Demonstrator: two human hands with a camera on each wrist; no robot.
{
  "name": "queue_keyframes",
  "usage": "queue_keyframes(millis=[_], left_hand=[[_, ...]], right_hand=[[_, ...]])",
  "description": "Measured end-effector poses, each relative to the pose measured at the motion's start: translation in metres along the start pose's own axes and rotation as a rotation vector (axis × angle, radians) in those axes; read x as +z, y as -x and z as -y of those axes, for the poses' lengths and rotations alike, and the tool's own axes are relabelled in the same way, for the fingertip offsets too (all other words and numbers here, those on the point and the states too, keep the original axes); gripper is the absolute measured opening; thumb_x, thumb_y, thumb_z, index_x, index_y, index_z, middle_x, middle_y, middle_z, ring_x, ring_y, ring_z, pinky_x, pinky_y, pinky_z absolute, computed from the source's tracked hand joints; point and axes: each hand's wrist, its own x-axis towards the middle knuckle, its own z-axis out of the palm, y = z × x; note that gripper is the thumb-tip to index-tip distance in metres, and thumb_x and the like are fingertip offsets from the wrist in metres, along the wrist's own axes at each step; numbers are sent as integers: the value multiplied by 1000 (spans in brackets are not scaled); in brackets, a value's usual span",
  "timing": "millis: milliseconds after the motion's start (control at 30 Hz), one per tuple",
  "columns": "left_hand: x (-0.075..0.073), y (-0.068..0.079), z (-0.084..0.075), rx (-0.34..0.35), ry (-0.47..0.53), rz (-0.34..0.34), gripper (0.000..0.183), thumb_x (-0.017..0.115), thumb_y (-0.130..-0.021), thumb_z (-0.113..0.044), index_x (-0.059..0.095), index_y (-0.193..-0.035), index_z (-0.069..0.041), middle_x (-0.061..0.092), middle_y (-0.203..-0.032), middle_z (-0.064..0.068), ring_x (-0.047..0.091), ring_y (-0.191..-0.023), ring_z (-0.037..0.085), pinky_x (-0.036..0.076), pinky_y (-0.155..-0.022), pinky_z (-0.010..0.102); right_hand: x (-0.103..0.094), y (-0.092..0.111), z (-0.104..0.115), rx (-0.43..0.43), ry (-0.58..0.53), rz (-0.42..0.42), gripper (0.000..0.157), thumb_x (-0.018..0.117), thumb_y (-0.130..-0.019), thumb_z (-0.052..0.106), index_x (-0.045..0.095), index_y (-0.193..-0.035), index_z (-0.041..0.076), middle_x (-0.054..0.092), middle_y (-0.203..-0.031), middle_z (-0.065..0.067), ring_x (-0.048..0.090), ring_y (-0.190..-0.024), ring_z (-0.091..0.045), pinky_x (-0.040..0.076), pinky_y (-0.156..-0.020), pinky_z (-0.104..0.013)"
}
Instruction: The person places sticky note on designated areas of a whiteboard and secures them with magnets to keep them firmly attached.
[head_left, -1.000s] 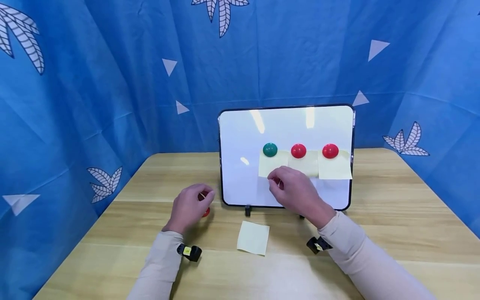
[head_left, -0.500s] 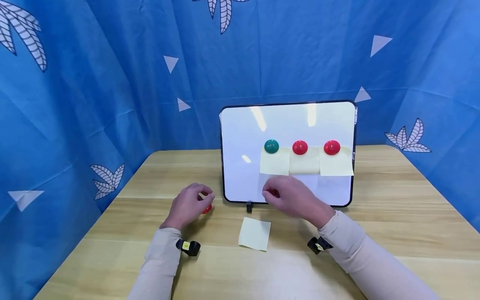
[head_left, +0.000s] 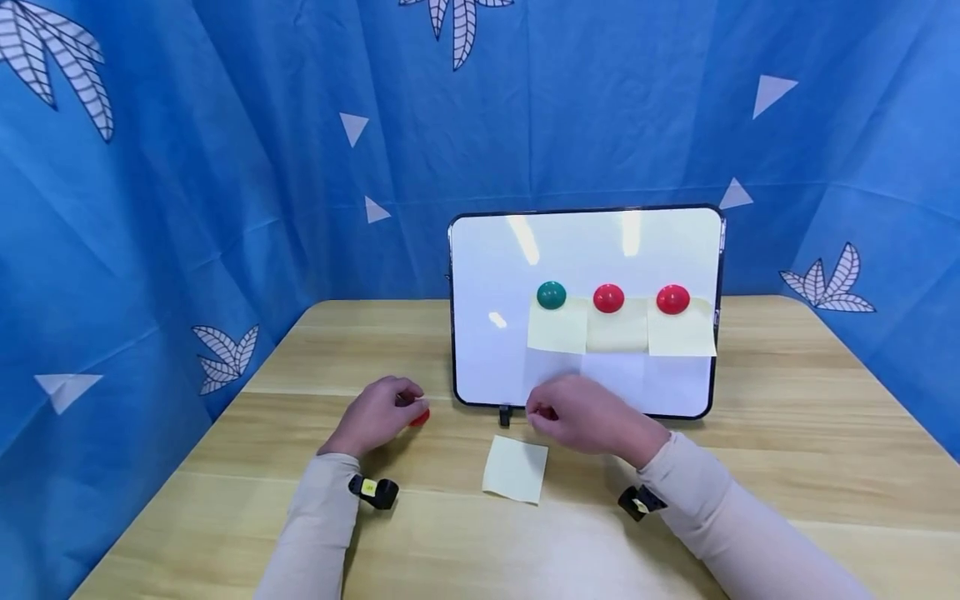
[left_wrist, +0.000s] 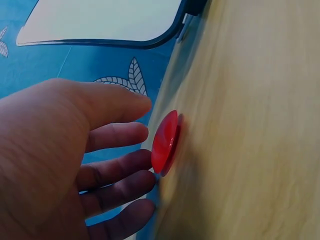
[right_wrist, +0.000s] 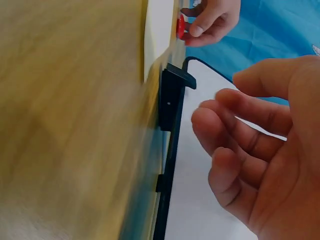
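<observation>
A round red magnet (head_left: 421, 417) lies on the wooden table left of the whiteboard. My left hand (head_left: 375, 415) is right at it; in the left wrist view the fingertips reach the edge of the red magnet (left_wrist: 164, 143) without closing round it, and whether they touch it is hard to tell. Before the lower part of the whiteboard (head_left: 491, 358) my right hand (head_left: 588, 417) hovers with loosely bent fingers. Nothing lies between thumb and fingers of that right hand (right_wrist: 270, 150) in the right wrist view. A pale yellow sticky note (head_left: 515, 469) lies between the hands.
On the whiteboard, three pale yellow notes hang in a row under a green magnet (head_left: 551, 295), a red magnet (head_left: 608, 298) and another red magnet (head_left: 672, 299). Black feet (head_left: 505, 416) hold the board up. A blue patterned curtain (head_left: 285, 150) closes off the back and sides.
My right hand has come down from the left note's lower edge toward the board's bottom edge. The left hand stays by the red magnet, its fingers slightly lower. The head view has shifted a little.
</observation>
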Motion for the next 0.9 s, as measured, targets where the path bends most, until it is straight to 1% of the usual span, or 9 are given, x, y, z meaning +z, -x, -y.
queue_keyframes(millis=[133,367,467,633,767,900], left_hand=[[-2,0,4,-3,56,27,19,73,-92,-24,73,-107,-11,66,-101,2,60,-90,20,52,-82,38],[-4,1,10,2,76,48,21,73,-93,-22,73,-109,-8,65,-104,4,60,-92,21,52,-85,40],[-4,0,11,-5,79,53,22,73,-93,-22,72,-110,-8,65,-104,4,59,-92,21,52,-85,39],[-5,-1,12,-12,96,61,22,73,-93,-22,72,-110,-9,64,-102,3,58,-91,22,51,-84,39],[-5,0,14,-18,112,75,25,75,-91,-24,72,-112,-10,64,-103,2,58,-93,22,51,-85,38],[-6,2,15,-29,135,102,32,78,-89,-27,71,-115,-11,65,-106,1,58,-95,22,50,-85,38]], right_hand=[[4,0,1,-12,34,38,11,68,-90,11,72,-81,17,52,-66,12,48,-62,-6,45,-61,-25],[9,-1,2,24,64,116,17,71,-89,15,66,-74,21,51,-65,12,47,-61,-6,43,-59,-24],[11,-1,2,28,73,143,15,73,-89,17,68,-76,21,53,-69,14,49,-65,-7,45,-62,-25],[11,2,4,59,88,163,8,77,-88,21,73,-81,20,57,-75,14,50,-72,-8,47,-69,-28],[10,3,5,100,81,185,9,80,-86,24,72,-83,20,58,-77,13,51,-75,-9,48,-71,-29],[10,4,6,139,75,212,16,82,-83,31,69,-82,21,57,-77,13,51,-76,-10,47,-71,-28]])
